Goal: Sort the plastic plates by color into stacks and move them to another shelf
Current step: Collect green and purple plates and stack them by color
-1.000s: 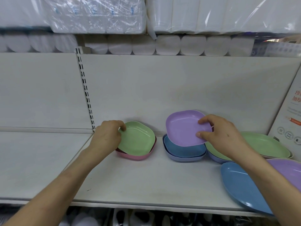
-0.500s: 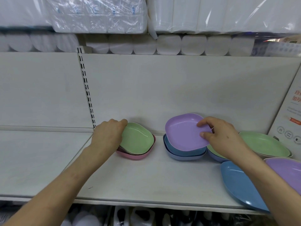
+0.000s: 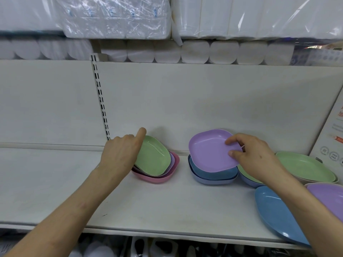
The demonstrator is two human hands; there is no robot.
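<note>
Shelf: a white board is seen, lightly scuffed, with a small dark mark near its front left.
Pink plate: set left of centre near the back; other plates are carried in it.
Periwinkle plate: set right of centre, apart from the pink plate; blue plates are nested in it.
Second periwinkle plate: placed just beside the first, on its right.
Pale plate: laid further right, at the bottom of a pile.
Large blue plate: laid at the front right, its rim carried past the shelf's front edge.
Printed box: stood at the right end.
</note>
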